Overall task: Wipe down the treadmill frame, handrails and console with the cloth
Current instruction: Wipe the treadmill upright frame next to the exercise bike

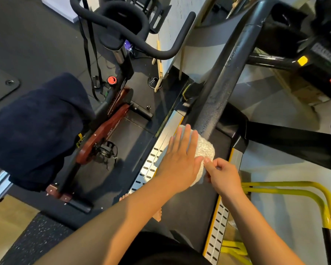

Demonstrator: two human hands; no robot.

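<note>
A white fluffy cloth (204, 148) lies against the foot of the treadmill's dark left upright (224, 77), over the silver slotted side rail (151, 165). My left hand (180, 159) rests flat on the cloth with its fingers spread. My right hand (224, 175) pinches the cloth's near edge between thumb and fingers. The black running belt (191, 207) stretches below both hands. The console (302, 44), with a yellow button and a red clip, sits at the upper right.
An exercise bike (111, 119) with black handlebars and a dark towel (36, 127) over its seat stands close on the left. A yellow and black rail (304, 196) runs at the right. Bare toes (122, 197) show by the side rail.
</note>
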